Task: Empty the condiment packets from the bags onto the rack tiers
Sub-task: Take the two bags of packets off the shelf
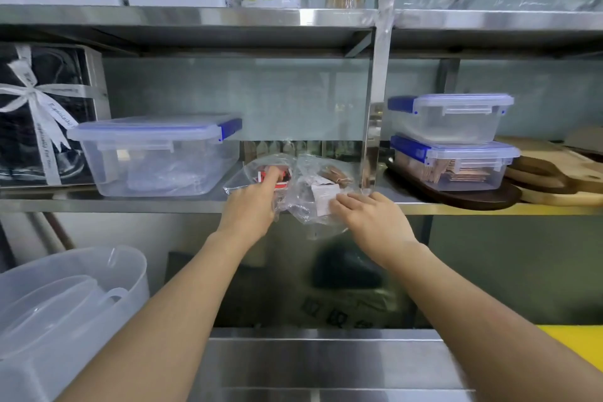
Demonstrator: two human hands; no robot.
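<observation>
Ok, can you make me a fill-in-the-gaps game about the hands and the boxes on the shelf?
1. The left hand reaches into a clear bag holding ____ packets.
2. The right hand touches a ____ packet.
3. The two stacked boxes have ____ clips.

Missing words: red; white; blue

The rack tier is brushed, glossy stainless steel; the bags are thin, clear, crinkled plastic; the lidded containers are smooth translucent plastic with blue clips; the cutting boards are matt wood
</observation>
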